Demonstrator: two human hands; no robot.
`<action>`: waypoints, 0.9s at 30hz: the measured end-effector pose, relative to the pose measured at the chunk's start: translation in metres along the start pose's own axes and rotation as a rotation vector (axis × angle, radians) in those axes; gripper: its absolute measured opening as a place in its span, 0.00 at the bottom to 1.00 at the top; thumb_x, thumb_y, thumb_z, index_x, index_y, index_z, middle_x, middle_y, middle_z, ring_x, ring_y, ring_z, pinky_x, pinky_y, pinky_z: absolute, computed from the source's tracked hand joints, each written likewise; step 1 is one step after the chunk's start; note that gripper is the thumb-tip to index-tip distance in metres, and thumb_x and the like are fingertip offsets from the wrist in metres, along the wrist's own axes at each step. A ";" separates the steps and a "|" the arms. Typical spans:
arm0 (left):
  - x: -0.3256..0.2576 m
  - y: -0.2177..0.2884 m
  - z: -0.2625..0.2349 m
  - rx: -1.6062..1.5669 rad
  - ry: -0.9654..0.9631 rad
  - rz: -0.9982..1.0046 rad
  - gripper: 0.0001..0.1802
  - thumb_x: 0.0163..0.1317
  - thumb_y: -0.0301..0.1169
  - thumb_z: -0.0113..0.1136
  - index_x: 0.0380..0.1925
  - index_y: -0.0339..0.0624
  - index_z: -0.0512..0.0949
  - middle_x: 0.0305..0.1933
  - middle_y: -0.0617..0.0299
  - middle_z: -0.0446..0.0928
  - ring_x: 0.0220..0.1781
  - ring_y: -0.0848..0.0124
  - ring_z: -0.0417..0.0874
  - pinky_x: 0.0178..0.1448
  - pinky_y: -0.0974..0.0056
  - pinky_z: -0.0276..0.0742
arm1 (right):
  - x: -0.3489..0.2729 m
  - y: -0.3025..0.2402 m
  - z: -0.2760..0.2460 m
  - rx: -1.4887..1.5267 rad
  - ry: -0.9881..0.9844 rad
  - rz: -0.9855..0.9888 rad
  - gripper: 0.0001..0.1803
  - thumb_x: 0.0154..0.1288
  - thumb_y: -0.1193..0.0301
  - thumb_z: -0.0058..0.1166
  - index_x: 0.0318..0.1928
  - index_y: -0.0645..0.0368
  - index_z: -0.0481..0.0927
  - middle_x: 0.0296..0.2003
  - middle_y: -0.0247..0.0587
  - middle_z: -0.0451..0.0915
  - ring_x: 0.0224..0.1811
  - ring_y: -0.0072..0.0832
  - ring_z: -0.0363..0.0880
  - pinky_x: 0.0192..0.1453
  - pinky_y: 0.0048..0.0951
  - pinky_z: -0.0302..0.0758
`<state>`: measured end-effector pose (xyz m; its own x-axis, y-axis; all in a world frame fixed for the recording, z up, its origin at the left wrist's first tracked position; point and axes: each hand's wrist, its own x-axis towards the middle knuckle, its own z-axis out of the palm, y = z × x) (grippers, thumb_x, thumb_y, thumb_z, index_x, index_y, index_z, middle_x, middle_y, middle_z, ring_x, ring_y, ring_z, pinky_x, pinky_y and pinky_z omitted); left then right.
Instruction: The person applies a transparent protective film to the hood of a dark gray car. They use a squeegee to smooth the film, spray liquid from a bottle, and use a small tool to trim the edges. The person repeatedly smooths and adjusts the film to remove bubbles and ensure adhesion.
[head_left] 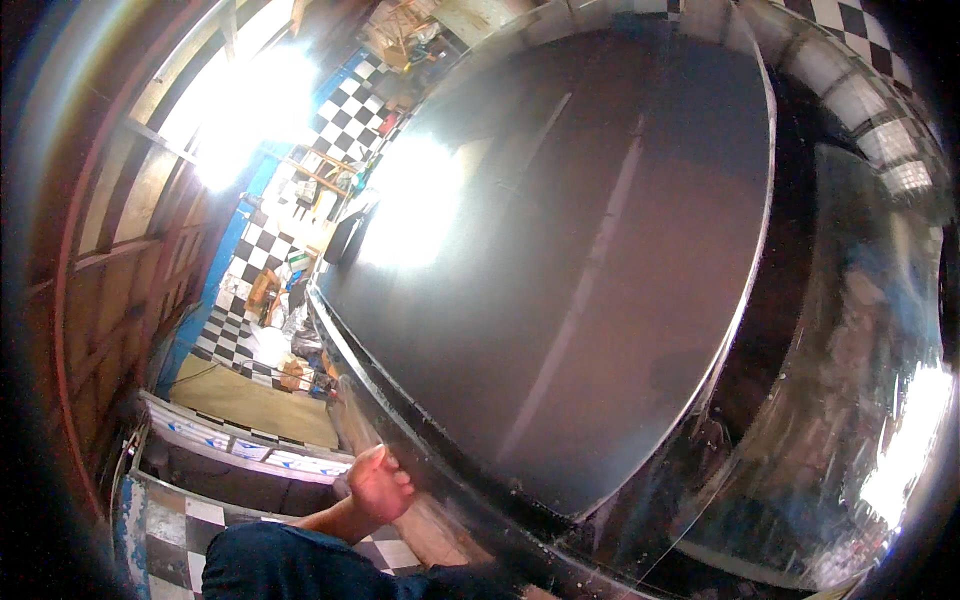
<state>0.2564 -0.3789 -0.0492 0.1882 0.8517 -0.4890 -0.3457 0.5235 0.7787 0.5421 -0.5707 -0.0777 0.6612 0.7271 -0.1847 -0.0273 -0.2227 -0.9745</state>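
Observation:
My left hand (380, 486) is closed into a fist, its bare forearm coming out of a dark blue sleeve (285, 562) at the lower edge. The fist is close beside the glossy dark side panel (440, 470) of a car; whether it touches the panel I cannot tell. What the curled fingers hold, if anything, is hidden. Above and to the right spreads the car's dark hood (600, 300), closed, with pale streaks and a bright light reflection on it. My right hand does not show.
A windshield (850, 350) curves along the right. Black-and-white checkered floor (350, 115) lies at left, with bags and boxes (285, 335) near the car's front. A tan mat (255, 405) and a loose-looking long panel with white-and-blue strips (240, 448) are by my arm. A wooden-framed wall (120, 280) stands far left.

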 end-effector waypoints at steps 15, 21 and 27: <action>0.002 0.001 -0.023 -0.091 0.041 -0.061 0.12 0.61 0.41 0.54 0.27 0.46 0.78 0.31 0.58 0.80 0.33 0.57 0.81 0.39 0.51 0.75 | 0.003 -0.001 -0.002 0.018 -0.055 -0.001 0.14 0.70 0.64 0.52 0.30 0.60 0.72 0.23 0.39 0.74 0.21 0.26 0.69 0.29 0.29 0.68; -0.004 0.001 0.012 0.168 0.311 -0.028 0.14 0.57 0.43 0.55 0.26 0.44 0.75 0.26 0.56 0.78 0.31 0.57 0.77 0.40 0.52 0.73 | 0.002 -0.003 0.000 0.026 -0.058 0.004 0.14 0.70 0.64 0.52 0.31 0.60 0.71 0.24 0.40 0.74 0.22 0.26 0.69 0.30 0.29 0.68; 0.007 0.009 -0.021 -0.075 0.164 -0.114 0.14 0.57 0.45 0.54 0.21 0.49 0.74 0.23 0.59 0.75 0.28 0.57 0.75 0.34 0.51 0.69 | 0.001 -0.006 -0.006 0.056 -0.053 0.028 0.13 0.70 0.63 0.52 0.32 0.60 0.71 0.25 0.41 0.74 0.23 0.26 0.70 0.31 0.29 0.68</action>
<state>0.2349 -0.3689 -0.0539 0.0799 0.7690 -0.6342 -0.3991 0.6077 0.6866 0.5470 -0.5725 -0.0716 0.6189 0.7548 -0.2174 -0.0881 -0.2084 -0.9741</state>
